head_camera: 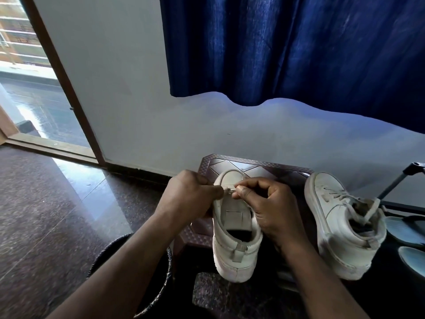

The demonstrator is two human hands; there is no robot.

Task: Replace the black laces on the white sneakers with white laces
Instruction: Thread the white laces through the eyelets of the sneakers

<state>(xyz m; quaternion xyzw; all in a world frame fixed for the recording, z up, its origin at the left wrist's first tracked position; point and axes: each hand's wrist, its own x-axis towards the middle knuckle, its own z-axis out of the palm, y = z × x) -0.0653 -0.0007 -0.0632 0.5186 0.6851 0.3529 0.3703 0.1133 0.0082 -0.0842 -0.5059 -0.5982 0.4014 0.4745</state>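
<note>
Two bare forearms are reaching forward from the bottom edge, meeting over a white sneaker [234, 229] that is sitting on a small brown patterned counter [253, 165], heel toward the viewer and toe toward the wall. The left hand [190, 194] is curling into a loose fist just left of the shoe's toe end, knuckles up, its grip closing on one end of a thin white lace [228, 191]. The right hand [264, 203] is arching over the shoe's right side, wrist bent, its thumb and forefinger pinching the same lace, so both grips are clamping on it low on the front of the shoe; whether it is passing through an eyelet is too small to tell. The tongue behind them is lying bare. A second white sneaker [340, 229] is standing just to the right, not touching the first, wearing white laces with loose ends sticking up from its opening. A blue curtain [299, 47] is hanging above, and a dark round basket [165, 284] is sitting on the polished floor [46, 215] under the left forearm.
</note>
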